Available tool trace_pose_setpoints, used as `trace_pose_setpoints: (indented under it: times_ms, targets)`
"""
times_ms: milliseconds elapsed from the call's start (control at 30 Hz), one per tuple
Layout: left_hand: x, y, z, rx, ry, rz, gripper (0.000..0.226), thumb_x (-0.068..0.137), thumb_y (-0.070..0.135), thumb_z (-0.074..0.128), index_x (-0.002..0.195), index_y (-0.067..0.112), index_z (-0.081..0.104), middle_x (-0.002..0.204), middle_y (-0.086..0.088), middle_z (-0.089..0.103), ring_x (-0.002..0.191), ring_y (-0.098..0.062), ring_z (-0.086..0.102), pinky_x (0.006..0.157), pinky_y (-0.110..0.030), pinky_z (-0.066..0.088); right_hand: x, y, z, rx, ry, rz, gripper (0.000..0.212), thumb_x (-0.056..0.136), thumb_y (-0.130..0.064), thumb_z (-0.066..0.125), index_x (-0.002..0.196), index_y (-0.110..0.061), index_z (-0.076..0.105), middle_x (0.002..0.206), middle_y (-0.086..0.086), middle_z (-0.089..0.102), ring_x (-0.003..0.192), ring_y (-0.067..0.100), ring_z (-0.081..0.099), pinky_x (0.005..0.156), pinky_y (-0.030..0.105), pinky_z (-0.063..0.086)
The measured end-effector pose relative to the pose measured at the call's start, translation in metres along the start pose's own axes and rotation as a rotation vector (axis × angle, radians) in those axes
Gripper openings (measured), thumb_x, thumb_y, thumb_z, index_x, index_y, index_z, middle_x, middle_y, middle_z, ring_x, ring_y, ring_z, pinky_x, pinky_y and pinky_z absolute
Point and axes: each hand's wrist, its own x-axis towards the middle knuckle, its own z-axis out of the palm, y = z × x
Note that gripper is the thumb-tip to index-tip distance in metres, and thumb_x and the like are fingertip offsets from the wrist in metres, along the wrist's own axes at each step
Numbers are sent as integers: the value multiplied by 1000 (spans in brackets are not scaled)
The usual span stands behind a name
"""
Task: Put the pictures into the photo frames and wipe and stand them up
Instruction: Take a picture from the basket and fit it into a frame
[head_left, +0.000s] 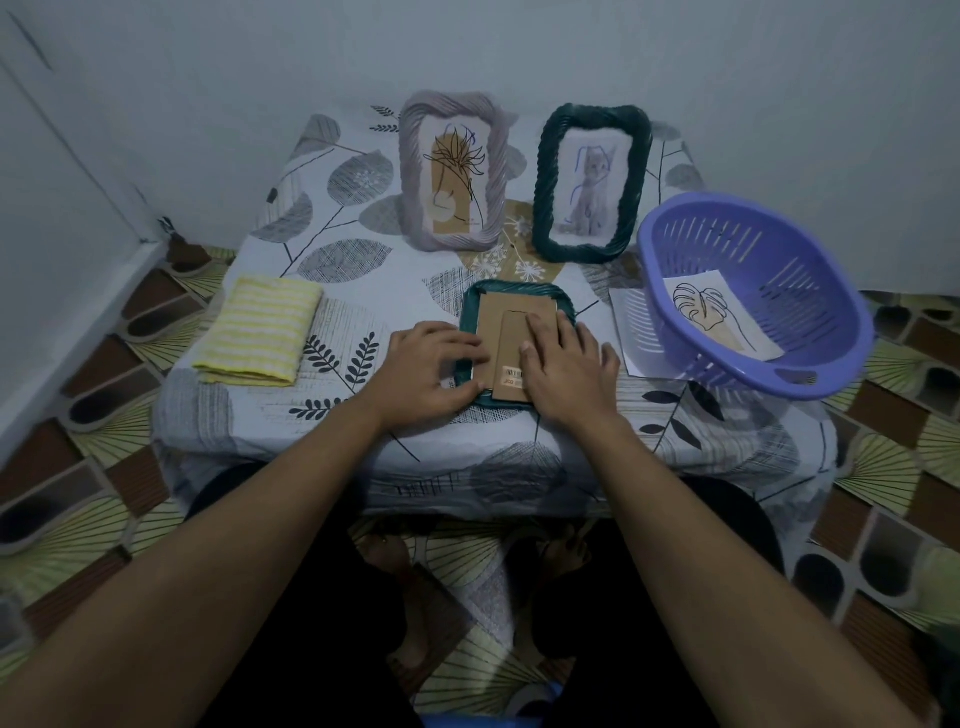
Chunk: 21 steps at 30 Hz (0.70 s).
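now, face-down teal frame (511, 332) at the table's (384, 291) front edge, long axis pointing away.
left hand (431, 364), right hand (569, 364) flat on it, grasping nothing.

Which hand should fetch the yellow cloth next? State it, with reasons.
Left, probably. The left hand rests on the left edge of the teal frame, the side where the yellow cloth lies; the right hand presses the cardboard backing and would have to cross over.

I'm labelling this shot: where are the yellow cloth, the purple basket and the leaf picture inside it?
yellow cloth (257, 332), head view, middle of its folded top.
purple basket (826, 286), head view, far inner wall.
leaf picture (701, 306), head view, on the drawn leaf.
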Motion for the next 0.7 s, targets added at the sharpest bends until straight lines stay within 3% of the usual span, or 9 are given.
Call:
trace_pose_setpoints:
  times_ms: [133, 267, 367, 700]
  targets:
    - [2, 2, -9, 47, -85, -8, 64, 74, 70, 43, 121, 36, 69, 136, 15, 59, 130, -14, 41, 98, -41, 25, 0, 0, 0, 3, -2, 2, 53, 104, -50, 20, 155, -39, 19, 166, 0, 13, 152, 24, 9, 120, 54, 3]
    - [9, 8, -22, 142, -178, -1, 30, 84, 57, 64, 109, 42, 73, 132, 20, 61, 128, -12, 43, 102, -42, 19, 0, 0, 0, 5, -4, 2, 53, 104, -50, 20, 155, -39, 20, 166, 1, 14, 152, 25, 10, 120, 53, 3]
    - [13, 12, -26, 208, -208, 5, 14, 87, 49, 69, 98, 43, 75, 126, 25, 63, 127, -7, 43, 106, -43, 14, 0, 0, -1, 10, 0, -2, 52, 104, -49, 21, 155, -39, 20, 166, 1, 15, 152, 25, 10, 120, 53, 4]
    - [16, 20, -30, 287, -244, 73, 14, 90, 45, 66, 100, 42, 75, 117, 25, 68, 113, -1, 56, 102, -40, 15, 0, 1, 0, 12, 6, -6, 51, 104, -48, 22, 154, -39, 22, 166, 1, 16, 151, 25, 12, 120, 54, 4]
